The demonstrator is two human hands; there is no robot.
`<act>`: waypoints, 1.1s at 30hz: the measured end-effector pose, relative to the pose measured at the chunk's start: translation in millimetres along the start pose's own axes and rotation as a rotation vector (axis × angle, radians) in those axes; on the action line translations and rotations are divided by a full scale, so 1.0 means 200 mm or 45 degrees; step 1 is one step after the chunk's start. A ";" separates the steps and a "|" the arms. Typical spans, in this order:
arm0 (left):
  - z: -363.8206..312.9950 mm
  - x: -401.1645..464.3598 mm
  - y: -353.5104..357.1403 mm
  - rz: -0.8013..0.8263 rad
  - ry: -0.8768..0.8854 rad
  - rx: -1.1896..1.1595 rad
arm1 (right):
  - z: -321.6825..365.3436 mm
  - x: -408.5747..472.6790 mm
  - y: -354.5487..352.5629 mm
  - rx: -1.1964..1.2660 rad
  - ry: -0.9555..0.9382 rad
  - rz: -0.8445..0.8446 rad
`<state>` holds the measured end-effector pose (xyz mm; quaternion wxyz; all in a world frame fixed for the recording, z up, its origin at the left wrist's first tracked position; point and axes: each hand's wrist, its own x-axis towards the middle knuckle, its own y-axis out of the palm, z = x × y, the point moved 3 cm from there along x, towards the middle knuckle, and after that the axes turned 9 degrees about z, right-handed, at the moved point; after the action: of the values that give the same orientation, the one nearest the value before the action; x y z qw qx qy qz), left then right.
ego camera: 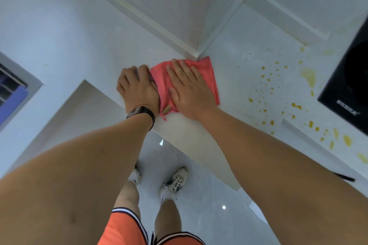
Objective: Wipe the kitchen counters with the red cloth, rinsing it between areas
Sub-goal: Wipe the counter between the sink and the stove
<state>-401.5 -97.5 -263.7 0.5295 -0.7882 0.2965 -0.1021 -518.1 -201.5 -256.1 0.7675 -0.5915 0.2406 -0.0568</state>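
Nearest the camera, the person's legs and sneakers (175,182) stand on the pale floor (199,215), close against the front edge of the surface (191,139), which puts both arms straight over the work. The left hand (137,87), with a dark band (142,113) on its wrist, sits at the left edge of the surface with its fingers curled at the left side of the red cloth (207,77); it seems to bunch or pin that side, probably so the fabric does not slide, though whether it truly pinches the cloth cannot be told. The right hand (189,89) lies flat on top of the cloth, fingers straight and lightly spread, the palm pressing down; that open grip spreads the pressure over a broad patch, which suits wiping. The cloth lies flat, its far corner pushed up to the inner back corner of the surface where two raised wall strips meet, likely to reach grime in the joint. Toward the right edge, well apart from the cloth, yellow splatters (278,93) dot the surface, thickening beside a black cooktop (346,85); that area looks not yet wiped. At the far left a grey-framed opening (12,89) shows.
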 end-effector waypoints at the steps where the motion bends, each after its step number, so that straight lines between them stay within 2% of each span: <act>1: 0.00 0.00 0.00 0.009 0.006 -0.004 | -0.01 -0.05 0.02 0.001 0.009 -0.009; 11: -0.02 -0.02 -0.05 0.100 -0.026 0.032 | -0.06 -0.59 0.18 0.056 0.175 -0.074; 20: 0.00 -0.01 -0.02 0.068 0.000 0.038 | -0.07 -0.60 0.20 0.134 0.235 -0.010; 26: -0.04 -0.11 -0.09 0.083 0.053 -0.065 | -0.03 -0.87 0.28 0.245 0.467 -0.087; 29: -0.17 -0.23 -0.09 0.160 0.322 -0.031 | -0.07 -0.97 0.29 0.242 0.726 -0.116; 33: -0.44 -0.29 0.04 0.437 0.743 -0.015 | -0.13 -0.92 0.27 0.351 1.053 -0.172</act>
<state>-491.4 -134.3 -225.0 0.4274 -0.6675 0.5643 -0.2310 -701.4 -139.4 -256.3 0.6728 -0.4255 0.4785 -0.3705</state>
